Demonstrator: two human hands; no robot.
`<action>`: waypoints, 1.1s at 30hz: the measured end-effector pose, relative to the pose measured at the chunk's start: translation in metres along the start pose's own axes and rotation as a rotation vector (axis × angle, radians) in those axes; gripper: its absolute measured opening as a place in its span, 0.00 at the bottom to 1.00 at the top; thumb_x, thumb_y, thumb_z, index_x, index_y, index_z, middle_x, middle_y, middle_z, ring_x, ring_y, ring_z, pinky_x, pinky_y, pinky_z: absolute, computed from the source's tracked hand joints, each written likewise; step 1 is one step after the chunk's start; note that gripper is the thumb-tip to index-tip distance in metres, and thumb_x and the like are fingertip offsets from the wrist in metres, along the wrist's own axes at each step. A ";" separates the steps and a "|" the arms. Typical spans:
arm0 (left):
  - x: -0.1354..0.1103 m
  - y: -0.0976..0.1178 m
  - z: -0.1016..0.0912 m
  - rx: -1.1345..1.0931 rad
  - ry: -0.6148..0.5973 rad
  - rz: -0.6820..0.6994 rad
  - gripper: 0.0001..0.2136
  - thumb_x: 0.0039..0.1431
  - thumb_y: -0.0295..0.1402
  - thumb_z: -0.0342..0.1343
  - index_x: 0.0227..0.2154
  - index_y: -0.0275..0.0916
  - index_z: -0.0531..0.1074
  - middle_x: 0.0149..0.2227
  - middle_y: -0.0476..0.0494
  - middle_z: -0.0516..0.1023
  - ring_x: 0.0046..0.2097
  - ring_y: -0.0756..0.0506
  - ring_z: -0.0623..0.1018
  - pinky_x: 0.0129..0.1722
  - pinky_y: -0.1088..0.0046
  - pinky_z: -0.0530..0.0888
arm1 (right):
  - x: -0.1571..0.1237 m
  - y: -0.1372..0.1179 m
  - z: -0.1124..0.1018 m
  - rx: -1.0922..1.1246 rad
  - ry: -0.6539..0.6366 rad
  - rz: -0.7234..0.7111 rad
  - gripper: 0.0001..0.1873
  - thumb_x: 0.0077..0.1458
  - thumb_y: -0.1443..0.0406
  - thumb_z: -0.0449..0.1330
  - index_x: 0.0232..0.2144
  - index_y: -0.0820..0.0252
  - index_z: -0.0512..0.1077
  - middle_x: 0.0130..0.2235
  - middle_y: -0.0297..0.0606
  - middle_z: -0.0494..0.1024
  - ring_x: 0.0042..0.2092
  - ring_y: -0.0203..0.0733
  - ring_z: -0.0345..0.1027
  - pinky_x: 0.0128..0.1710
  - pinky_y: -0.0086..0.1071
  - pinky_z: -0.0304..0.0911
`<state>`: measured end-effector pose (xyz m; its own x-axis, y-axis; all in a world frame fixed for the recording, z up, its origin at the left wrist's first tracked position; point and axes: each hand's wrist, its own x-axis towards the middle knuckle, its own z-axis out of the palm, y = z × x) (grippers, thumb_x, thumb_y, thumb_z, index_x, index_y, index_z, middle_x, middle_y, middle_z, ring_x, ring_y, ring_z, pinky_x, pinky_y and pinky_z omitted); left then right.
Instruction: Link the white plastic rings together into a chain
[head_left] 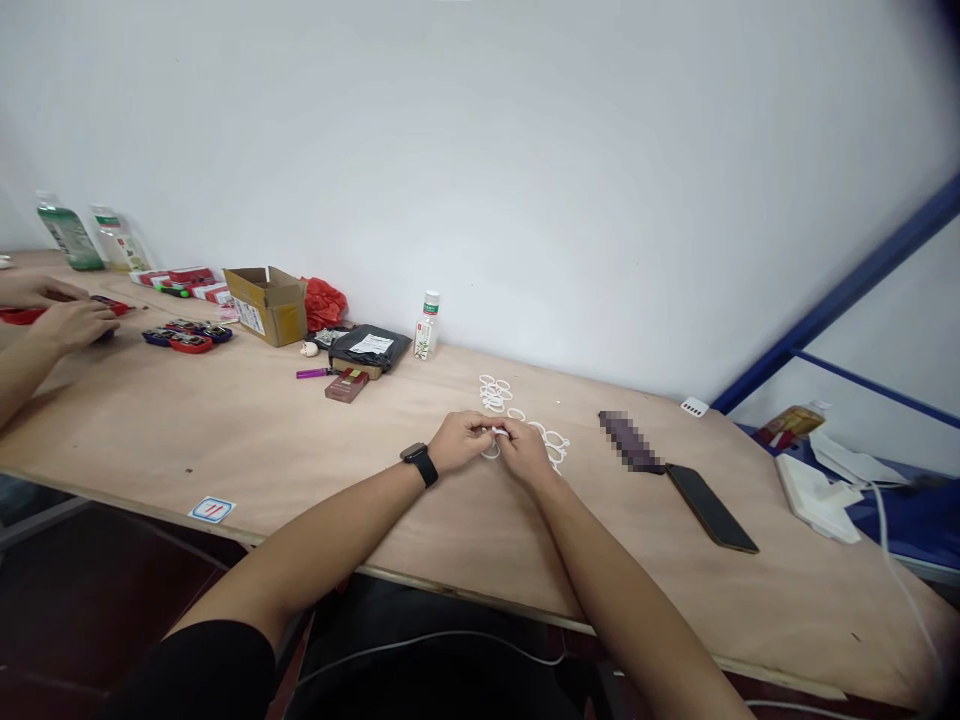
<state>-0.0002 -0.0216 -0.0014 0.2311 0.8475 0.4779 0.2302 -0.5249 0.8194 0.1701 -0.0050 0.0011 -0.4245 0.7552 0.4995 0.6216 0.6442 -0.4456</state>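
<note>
Both my hands meet over the middle of a long plywood table (247, 440). My left hand (463, 441), with a black watch on its wrist, and my right hand (525, 452) are closed, pinching a small white ring (497, 432) between their fingertips. Several more white rings (496, 393) lie scattered on the wood just behind and to the right of my hands.
A black phone (710, 507) lies right of my hands. A small white bottle (427, 326), black parcel (369, 347), cardboard box (266, 302) and red bag stand along the wall. At the far left another person's hands (64, 315) work beside small red and purple parts.
</note>
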 end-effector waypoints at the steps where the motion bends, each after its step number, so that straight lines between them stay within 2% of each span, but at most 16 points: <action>1: 0.000 0.001 -0.001 0.005 -0.010 0.009 0.14 0.53 0.28 0.55 0.41 0.38 0.80 0.36 0.45 0.81 0.36 0.48 0.76 0.39 0.74 0.72 | 0.000 0.000 0.000 -0.004 -0.002 0.004 0.20 0.53 0.72 0.52 0.44 0.51 0.76 0.43 0.33 0.80 0.44 0.43 0.73 0.44 0.35 0.65; 13: -0.001 0.007 -0.005 0.010 -0.059 0.010 0.15 0.49 0.26 0.56 0.39 0.38 0.80 0.36 0.45 0.81 0.37 0.48 0.77 0.40 0.74 0.74 | 0.000 0.003 0.000 -0.045 -0.009 0.049 0.21 0.50 0.73 0.52 0.43 0.52 0.76 0.43 0.34 0.80 0.43 0.43 0.73 0.44 0.35 0.65; 18: -0.001 0.002 -0.004 0.025 0.005 -0.021 0.13 0.49 0.26 0.54 0.36 0.37 0.80 0.35 0.45 0.82 0.36 0.48 0.78 0.40 0.74 0.74 | -0.001 0.000 0.000 -0.024 -0.015 0.022 0.19 0.52 0.72 0.52 0.42 0.52 0.76 0.43 0.34 0.80 0.43 0.42 0.72 0.42 0.34 0.65; 22: 0.000 0.000 -0.002 0.014 0.037 -0.091 0.10 0.48 0.25 0.55 0.32 0.35 0.79 0.32 0.45 0.81 0.33 0.48 0.78 0.36 0.74 0.74 | 0.000 -0.009 0.003 -0.047 0.029 0.015 0.16 0.51 0.70 0.54 0.40 0.54 0.76 0.38 0.36 0.80 0.39 0.42 0.71 0.40 0.33 0.64; 27: 0.003 -0.003 -0.004 -0.021 0.091 -0.107 0.11 0.50 0.23 0.50 0.29 0.35 0.78 0.33 0.45 0.82 0.37 0.47 0.79 0.39 0.73 0.74 | 0.001 -0.014 0.001 -0.064 0.081 -0.047 0.12 0.52 0.66 0.58 0.41 0.55 0.76 0.37 0.37 0.78 0.37 0.41 0.70 0.39 0.33 0.65; 29: 0.005 -0.007 -0.009 0.056 0.123 -0.108 0.12 0.51 0.23 0.49 0.32 0.36 0.78 0.35 0.45 0.82 0.37 0.47 0.78 0.40 0.72 0.74 | 0.002 -0.013 -0.006 -0.066 0.056 -0.149 0.15 0.52 0.61 0.61 0.43 0.56 0.75 0.39 0.39 0.78 0.40 0.43 0.70 0.42 0.35 0.65; 31: 0.007 -0.013 -0.015 0.231 0.121 -0.088 0.13 0.51 0.24 0.50 0.37 0.37 0.78 0.37 0.43 0.81 0.39 0.45 0.78 0.42 0.69 0.73 | 0.003 -0.010 -0.015 -0.075 0.065 -0.230 0.18 0.52 0.58 0.62 0.46 0.56 0.73 0.44 0.41 0.77 0.46 0.46 0.69 0.48 0.37 0.64; 33: 0.008 -0.018 -0.020 0.444 0.036 -0.046 0.14 0.51 0.25 0.52 0.39 0.37 0.78 0.40 0.41 0.81 0.41 0.42 0.77 0.46 0.66 0.71 | 0.006 -0.005 -0.023 -0.099 0.133 -0.207 0.16 0.56 0.57 0.59 0.46 0.56 0.73 0.45 0.43 0.77 0.48 0.47 0.68 0.50 0.39 0.62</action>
<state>-0.0216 -0.0035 -0.0056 0.1793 0.8690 0.4611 0.6247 -0.4627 0.6291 0.1797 -0.0062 0.0237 -0.4633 0.5814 0.6688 0.5949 0.7634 -0.2516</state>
